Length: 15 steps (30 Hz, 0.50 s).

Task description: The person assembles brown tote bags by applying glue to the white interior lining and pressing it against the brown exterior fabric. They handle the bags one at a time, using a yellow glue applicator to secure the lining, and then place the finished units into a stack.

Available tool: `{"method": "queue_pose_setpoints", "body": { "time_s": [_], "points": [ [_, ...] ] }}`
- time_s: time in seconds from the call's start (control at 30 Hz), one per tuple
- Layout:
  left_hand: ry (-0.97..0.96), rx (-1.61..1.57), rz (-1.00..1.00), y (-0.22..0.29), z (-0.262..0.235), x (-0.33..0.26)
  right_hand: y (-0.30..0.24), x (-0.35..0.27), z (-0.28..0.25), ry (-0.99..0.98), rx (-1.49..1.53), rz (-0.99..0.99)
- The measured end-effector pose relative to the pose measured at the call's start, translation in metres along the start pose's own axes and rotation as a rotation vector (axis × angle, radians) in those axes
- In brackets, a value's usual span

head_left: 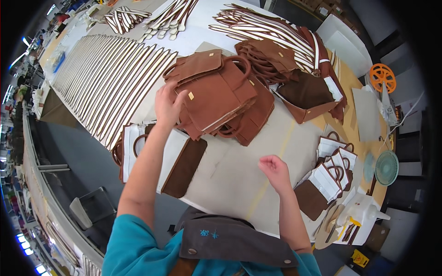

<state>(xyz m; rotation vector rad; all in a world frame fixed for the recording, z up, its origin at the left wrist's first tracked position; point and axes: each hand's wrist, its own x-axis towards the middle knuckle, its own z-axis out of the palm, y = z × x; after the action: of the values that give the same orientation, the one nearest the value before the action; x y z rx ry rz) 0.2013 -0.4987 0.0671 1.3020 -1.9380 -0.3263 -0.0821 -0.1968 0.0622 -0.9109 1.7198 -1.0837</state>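
Observation:
A pile of reddish-brown leather bag panels (218, 99) with rolled handles and small gold-coloured fittings lies at the middle of the table. My left hand (168, 105) is at the pile's left edge, thumb and fingers apart, beside a folded panel with a flap (199, 66). Part of its fingertips is hidden against the leather. Over the bare grey board (230, 179), nearer to me, my right hand (277, 174) hovers with fingers curled together and nothing visible in them. Under my left forearm lie white-lined panels with a dark brown strip (185, 168).
Long rows of brown-and-white straps (115, 78) cover the left side. More straps (271, 34) lie at the back. An open brown bag piece (306, 92) and white-lined handled panels (329, 172) are on the right, near a green round basket (386, 168) and an orange reel (382, 77).

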Motion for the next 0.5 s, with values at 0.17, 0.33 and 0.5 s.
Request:
{"method": "queue_pose_setpoints", "body": {
  "time_s": [0.17, 0.33, 0.5],
  "points": [
    [-0.174, 0.235, 0.250, -0.047, 0.049, 0.063, -0.098, 0.075, 0.056, 0.022, -0.499, -0.457],
    [-0.238, 0.239, 0.290, -0.066, 0.090, 0.082, -0.098, 0.145, 0.099, -0.021, -0.899, -0.610],
    [0.086, 0.021, -0.144, -0.096, 0.057, 0.155, -0.096, 0.150, 0.100, -0.144, -0.993, -0.540]
  ]
}}
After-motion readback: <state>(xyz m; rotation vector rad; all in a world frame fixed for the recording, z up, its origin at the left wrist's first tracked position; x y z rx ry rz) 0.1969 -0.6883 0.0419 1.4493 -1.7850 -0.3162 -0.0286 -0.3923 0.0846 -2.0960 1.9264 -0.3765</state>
